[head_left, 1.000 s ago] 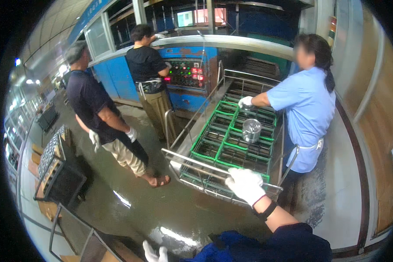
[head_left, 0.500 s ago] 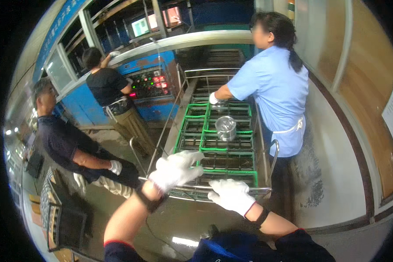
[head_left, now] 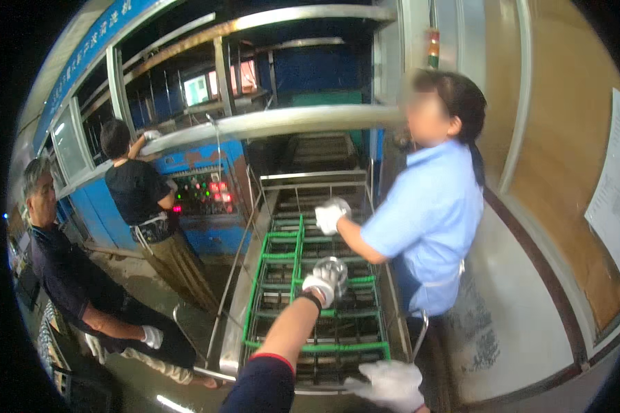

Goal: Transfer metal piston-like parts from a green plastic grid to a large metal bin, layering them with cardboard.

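My left hand (head_left: 320, 285), in a white knitted glove, reaches far out over the rack and grips the near side of a shiny round metal pot (head_left: 334, 267). My right hand (head_left: 390, 383), gloved the same way, is by the near right end of the rack, slightly blurred, its fingers apart and nothing in it. Under the pot lies a rack of dark bars with green-coated frames (head_left: 344, 347). At the rack's far part, a co-worker's gloved hand (head_left: 329, 217) is at a second shiny metal piece (head_left: 340, 205), partly hidden by the glove.
A co-worker in light blue (head_left: 430, 213) stands along the rack's right side. Two more people (head_left: 141, 186) stand on the left, one by a blue control panel (head_left: 203, 193) with lit buttons. Metal rails (head_left: 313, 175) border the rack; a machine opening (head_left: 324, 148) lies beyond.
My left hand has moved forward from the rack's near end and taken hold of the metal pot. My right hand appears lower. The co-worker's hand has risen off the rack. The view has shifted.
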Demonstrator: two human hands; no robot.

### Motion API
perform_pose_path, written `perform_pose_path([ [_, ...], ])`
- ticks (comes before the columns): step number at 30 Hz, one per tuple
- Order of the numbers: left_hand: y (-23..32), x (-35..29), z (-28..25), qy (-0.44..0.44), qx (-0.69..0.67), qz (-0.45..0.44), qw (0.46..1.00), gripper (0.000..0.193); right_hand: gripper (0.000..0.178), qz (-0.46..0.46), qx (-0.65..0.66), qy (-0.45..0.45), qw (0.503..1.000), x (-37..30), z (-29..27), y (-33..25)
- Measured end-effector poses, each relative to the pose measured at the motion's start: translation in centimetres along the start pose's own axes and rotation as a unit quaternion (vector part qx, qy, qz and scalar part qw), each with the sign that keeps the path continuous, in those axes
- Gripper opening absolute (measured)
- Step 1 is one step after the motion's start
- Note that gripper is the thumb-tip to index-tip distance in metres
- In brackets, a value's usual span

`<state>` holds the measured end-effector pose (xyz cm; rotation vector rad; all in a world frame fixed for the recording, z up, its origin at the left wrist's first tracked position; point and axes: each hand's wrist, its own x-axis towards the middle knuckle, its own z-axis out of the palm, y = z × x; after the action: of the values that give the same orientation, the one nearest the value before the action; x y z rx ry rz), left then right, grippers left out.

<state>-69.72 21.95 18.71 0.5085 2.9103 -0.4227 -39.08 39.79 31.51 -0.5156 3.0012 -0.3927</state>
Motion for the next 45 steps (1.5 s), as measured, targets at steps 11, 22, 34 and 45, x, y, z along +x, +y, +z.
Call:
perform_pose_path([
  [11,0.2,-1.4,-3.5,0.021,-0.017,0.095,0.995,0.029,0.053,-0.034,0.033,0.018,0.999,0.8,4.4,2.2],
  [22,-6.3,-25.4,-18.2,0.105,-0.750,0.200,0.621,0.033,0.049,-0.092,-0.018,0.090,0.992,0.2,2.5,1.9],
  [34,6.3,-62.9,-16.8,0.456,-0.743,-0.196,0.449,0.067,0.068,-0.202,0.143,0.027,0.968,-1.5,2.1,-1.5],
  [45,33.3,-77.7,-5.3,0.378,-0.518,-0.748,0.173,0.070,0.049,-0.507,0.194,-0.362,0.758,-10.9,13.8,-12.2],
])
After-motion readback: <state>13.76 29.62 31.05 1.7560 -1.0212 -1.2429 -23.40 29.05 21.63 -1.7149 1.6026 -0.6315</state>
